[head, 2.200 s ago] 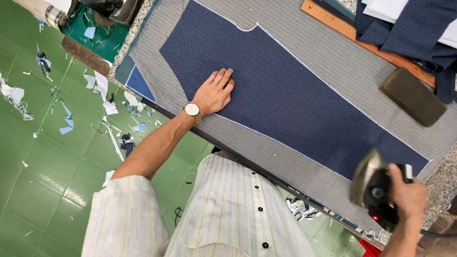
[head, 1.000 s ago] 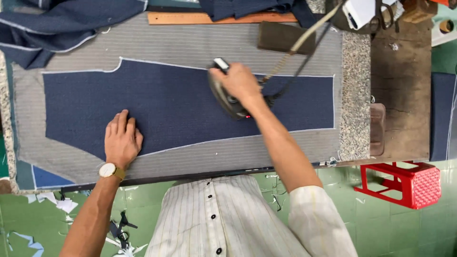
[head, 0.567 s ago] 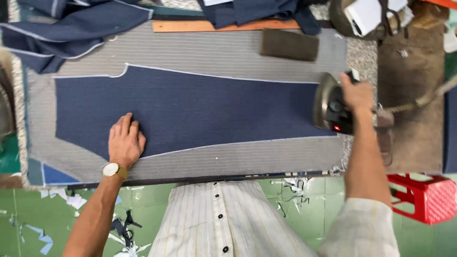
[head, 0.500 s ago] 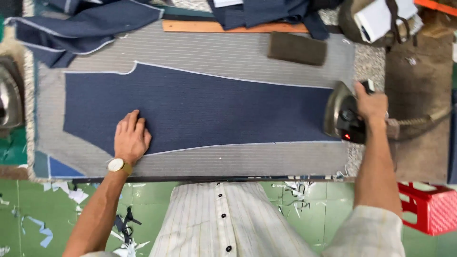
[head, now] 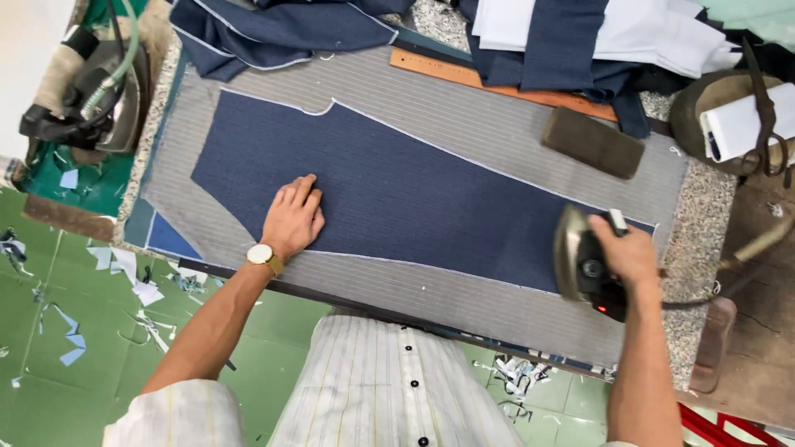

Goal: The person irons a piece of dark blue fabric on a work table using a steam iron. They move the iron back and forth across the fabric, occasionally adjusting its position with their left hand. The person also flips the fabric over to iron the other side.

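A long navy cloth piece [head: 397,190] with pale chalked edges lies flat on a grey striped pad [head: 497,132] that covers the table. My left hand [head: 293,217], with a watch on its wrist, presses flat on the cloth's near edge, fingers together. My right hand [head: 628,253] grips the handle of a dark iron [head: 580,263], tipped up so its metal sole faces left, at the cloth's right end. A cord runs off from the iron to the right.
A brown felt block [head: 592,141] and a wooden ruler [head: 497,81] lie at the pad's far side. Navy and white cloth is piled beyond [head: 580,37]. A second iron [head: 91,99] rests at far left. Scissors [head: 766,116] lie at right. Cloth scraps litter the green floor [head: 66,331].
My right hand swept the iron across the cloth, then drew it to the right end and tipped it up. My left hand stayed pressed on the cloth. The view shifted and tilted.
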